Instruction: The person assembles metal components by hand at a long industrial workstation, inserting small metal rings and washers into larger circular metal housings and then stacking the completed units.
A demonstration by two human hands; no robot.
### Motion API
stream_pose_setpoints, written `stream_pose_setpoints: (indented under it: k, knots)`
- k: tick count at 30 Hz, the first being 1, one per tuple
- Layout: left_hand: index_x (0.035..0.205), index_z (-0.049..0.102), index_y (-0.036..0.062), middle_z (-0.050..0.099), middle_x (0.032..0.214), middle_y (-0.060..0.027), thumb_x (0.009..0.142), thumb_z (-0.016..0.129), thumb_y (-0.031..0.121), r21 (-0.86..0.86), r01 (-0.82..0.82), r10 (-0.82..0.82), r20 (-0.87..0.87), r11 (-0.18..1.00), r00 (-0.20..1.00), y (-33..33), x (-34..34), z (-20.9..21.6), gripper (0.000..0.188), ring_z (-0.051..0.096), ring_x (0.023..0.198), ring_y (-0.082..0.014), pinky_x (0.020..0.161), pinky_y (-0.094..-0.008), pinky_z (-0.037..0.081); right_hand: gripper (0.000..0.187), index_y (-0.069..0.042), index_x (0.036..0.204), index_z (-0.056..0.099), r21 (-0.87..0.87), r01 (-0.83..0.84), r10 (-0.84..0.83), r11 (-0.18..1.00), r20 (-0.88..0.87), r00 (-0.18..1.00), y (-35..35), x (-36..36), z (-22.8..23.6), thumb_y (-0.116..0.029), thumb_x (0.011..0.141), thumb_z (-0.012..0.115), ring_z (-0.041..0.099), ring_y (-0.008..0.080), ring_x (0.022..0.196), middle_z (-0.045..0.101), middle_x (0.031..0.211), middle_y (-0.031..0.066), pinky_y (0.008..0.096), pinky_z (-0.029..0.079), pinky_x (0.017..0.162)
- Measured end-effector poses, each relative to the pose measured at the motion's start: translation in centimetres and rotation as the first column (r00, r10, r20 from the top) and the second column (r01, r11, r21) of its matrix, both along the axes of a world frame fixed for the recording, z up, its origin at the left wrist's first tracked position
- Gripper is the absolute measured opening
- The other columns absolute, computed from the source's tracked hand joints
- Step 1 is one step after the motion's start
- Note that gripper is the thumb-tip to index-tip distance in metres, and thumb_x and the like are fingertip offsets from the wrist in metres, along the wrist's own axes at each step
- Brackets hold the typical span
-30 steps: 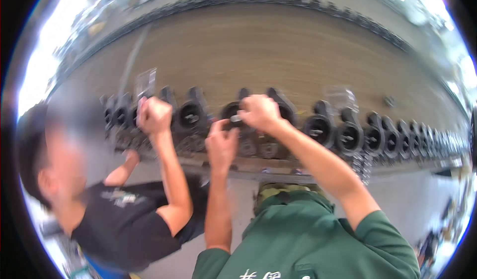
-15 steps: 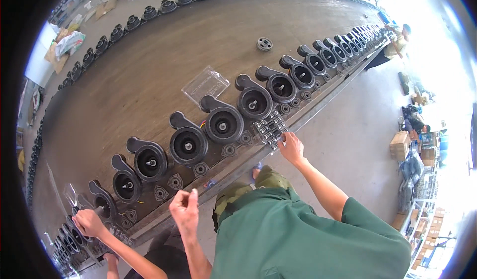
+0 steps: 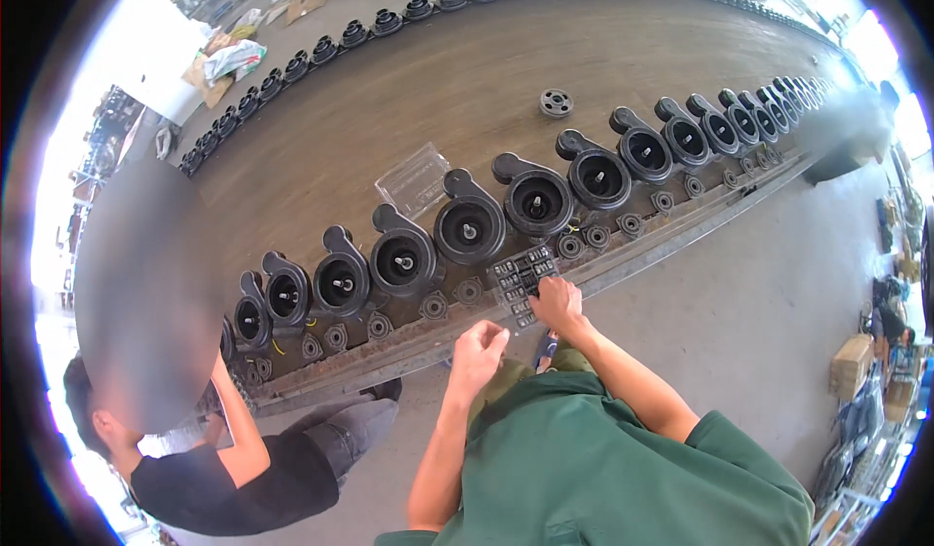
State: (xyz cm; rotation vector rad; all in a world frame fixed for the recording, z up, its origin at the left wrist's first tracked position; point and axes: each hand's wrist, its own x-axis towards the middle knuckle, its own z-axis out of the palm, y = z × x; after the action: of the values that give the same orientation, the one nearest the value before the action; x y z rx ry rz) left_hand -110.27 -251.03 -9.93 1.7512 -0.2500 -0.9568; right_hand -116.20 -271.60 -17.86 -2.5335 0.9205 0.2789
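Note:
A flat tray [image 3: 513, 291] of small metal parts in rows rests at the near edge of the long table. My right hand [image 3: 557, 305] is over its right side, fingers bent down among the parts; what they grip is hidden. Just left of it and nearer to me, my left hand [image 3: 479, 353] hangs in front of the table edge, thumb and fingers pressed together. Anything in that pinch is too small to make out. Beyond the tray stands a black round housing [image 3: 538, 202] with a metal shaft in its middle and a rounded side arm.
More black housings [image 3: 469, 230] line the table's near side, with flat ring-shaped parts [image 3: 433, 304] before them. A clear plastic sheet [image 3: 413, 178] and a spoked disc [image 3: 556, 103] lie behind. A co-worker in a black shirt [image 3: 233, 478] is at my left. Boxes [image 3: 852, 366] stand right.
My view has turned, bringing the co-worker on the left further in. My right hand has shifted from the tray's near edge onto its parts. My left hand has come closer to the tray.

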Motion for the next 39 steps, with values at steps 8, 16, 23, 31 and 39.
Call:
stream_pose_setpoints:
  k: [8,16,23,31,39]
  knots:
    - [0.099,0.067,-0.0017,0.069,0.073,-0.0086,0.096,0.065,0.013,0.109,0.063,-0.076,0.123,0.992,0.989,-6.3,-1.3,-8.6,0.016,0.065,0.059,-0.0166,0.054,-0.0325,0.051,0.026,-0.008,0.086,0.08,-0.046,-0.149,0.139,0.988,-0.173,0.975,-0.6,2.2,-0.2,-0.032,0.075,0.08,0.077,0.0329,0.091,0.078,0.093,0.0159,0.043,0.062,0.077]
    - [0.106,0.06,0.0014,0.069,0.085,-0.0095,0.105,0.058,0.023,0.066,-0.251,0.259,-0.332,0.966,0.907,-7.8,1.5,-11.1,0.022,0.068,0.066,-0.0193,0.056,-0.0355,0.056,0.049,0.0,0.092,0.076,-0.008,-0.055,0.055,0.998,-0.045,0.997,-2.4,1.0,3.5,-0.046,0.074,0.079,0.074,0.0399,0.087,0.075,0.09,0.02,0.0494,0.06,0.078]
    - [0.122,0.064,0.0008,0.072,0.11,-0.0121,0.11,0.048,0.02,-0.336,-0.344,-0.044,-0.769,0.877,0.638,-10.4,2.9,-4.9,0.028,0.071,0.099,-0.0233,0.089,-0.0392,0.059,0.039,-0.004,0.099,0.065,-0.125,-0.159,0.202,0.979,0.527,0.826,-1.2,-1.9,9.3,-0.031,0.077,0.083,0.071,0.0357,0.079,0.07,0.09,0.0135,0.0476,0.059,0.073]
    - [0.131,0.061,-0.0093,0.069,0.124,-0.02,0.109,0.045,0.015,-0.573,-0.136,-0.353,-0.657,0.808,0.666,-11.9,5.0,1.7,0.037,0.071,0.11,-0.0278,0.1,-0.0424,0.057,0.038,-0.005,0.113,0.072,0.118,-0.286,0.181,0.951,0.535,0.825,-6.3,-1.8,15.5,-0.014,0.079,0.086,0.07,0.0231,0.077,0.068,0.089,0.0082,0.0348,0.058,0.07]
    - [0.131,0.062,-0.0078,0.07,0.122,-0.0208,0.101,0.056,0.004,-0.556,-0.268,-0.159,-0.602,0.787,0.782,-14.9,3.2,4.5,0.033,0.073,0.107,-0.0305,0.096,-0.0459,0.062,0.033,-0.002,0.108,0.071,0.398,-0.445,0.135,0.802,0.605,0.785,-13.7,-0.8,17.0,-0.01,0.08,0.087,0.067,0.0129,0.072,0.07,0.086,0.0053,0.0276,0.055,0.066]
